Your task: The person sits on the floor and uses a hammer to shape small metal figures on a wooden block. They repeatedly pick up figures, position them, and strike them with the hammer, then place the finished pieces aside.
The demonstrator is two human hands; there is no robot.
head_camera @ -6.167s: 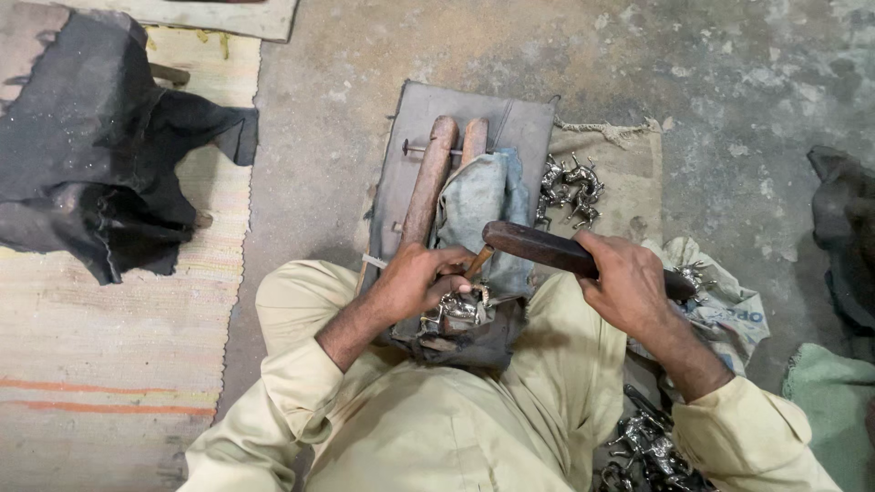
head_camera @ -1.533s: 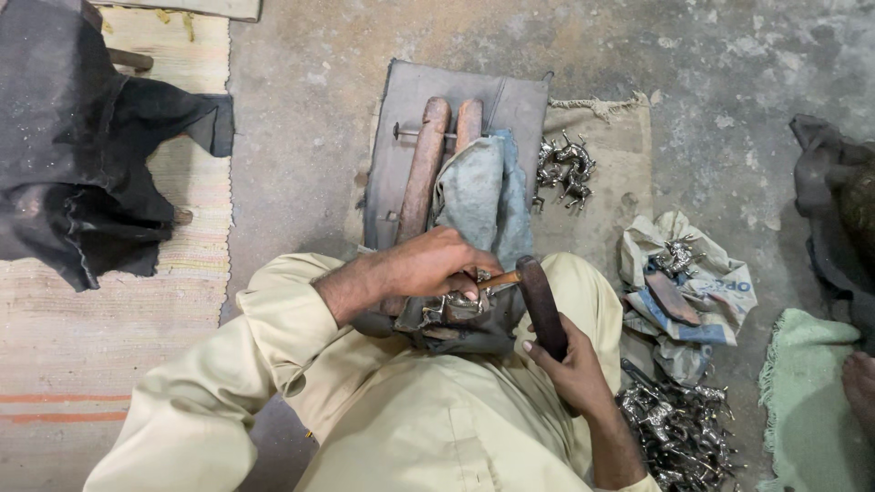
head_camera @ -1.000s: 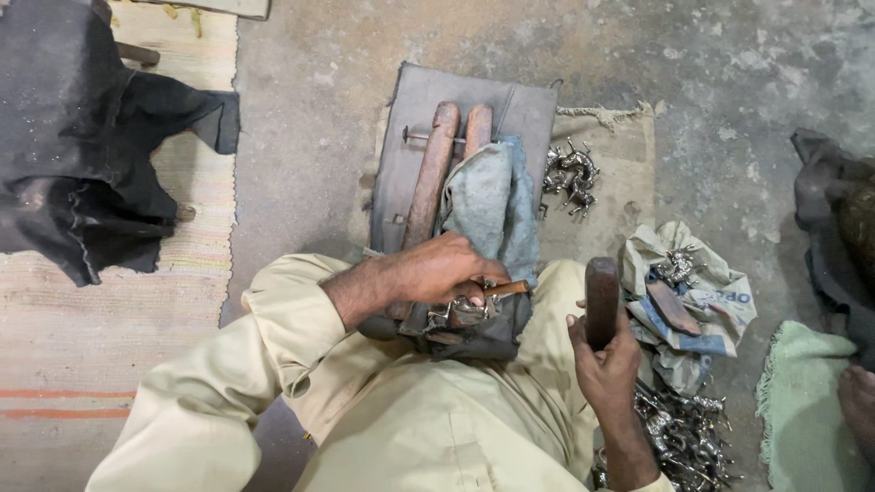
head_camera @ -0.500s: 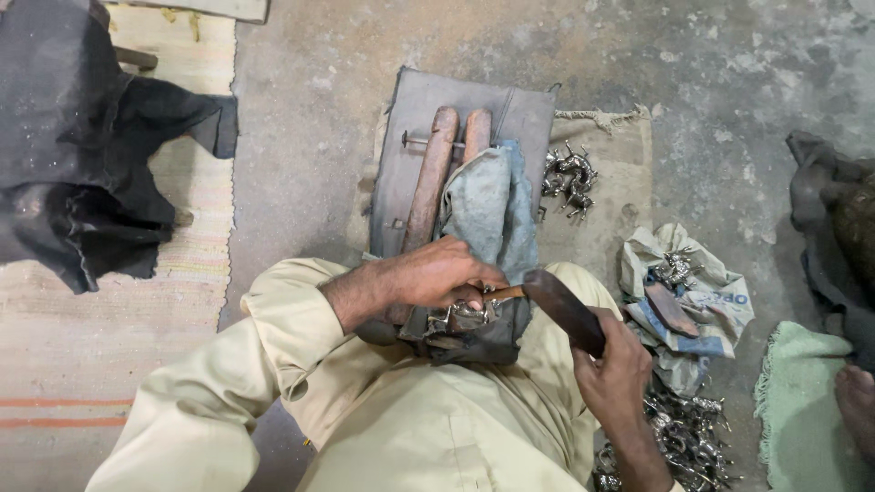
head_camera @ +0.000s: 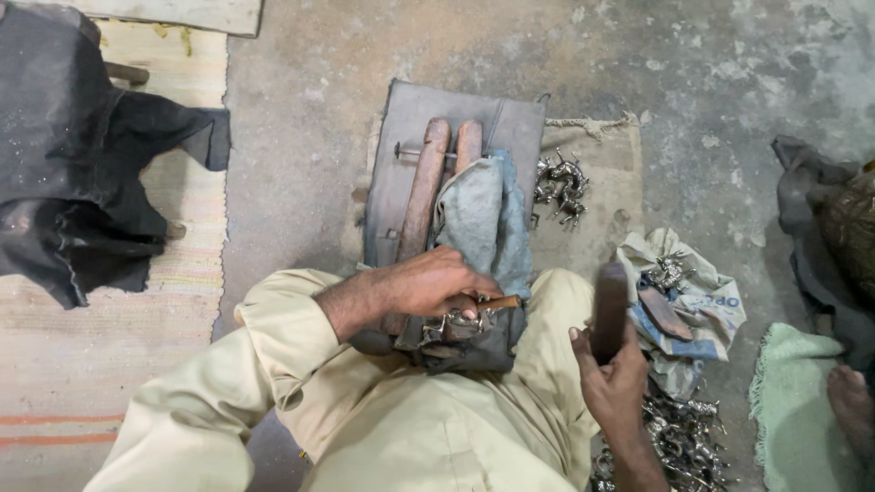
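My left hand [head_camera: 436, 284] presses a small shiny metal piece [head_camera: 453, 324] onto a dark block [head_camera: 474, 346] in my lap, pinching a thin brown tool [head_camera: 499, 302] against it. My right hand [head_camera: 609, 375] grips a dark wooden mallet [head_camera: 609, 308], held upright to the right of the piece and apart from it. Two long wooden handles [head_camera: 425, 180] and a grey-blue cloth [head_camera: 481, 219] lie on a grey board [head_camera: 519, 128] just beyond my left hand.
Small metal pieces lie in a cluster [head_camera: 560, 184] on a mat and in a heap [head_camera: 679, 437] by my right knee. A printed bag [head_camera: 704, 310] holds more. A black cloth [head_camera: 82, 173] covers something at left. Another person's foot [head_camera: 852, 401] rests on a green towel [head_camera: 793, 410].
My right hand has swung the mallet from a slanted position near the metal piece up and to the right, now upright. My left hand stays on the piece.
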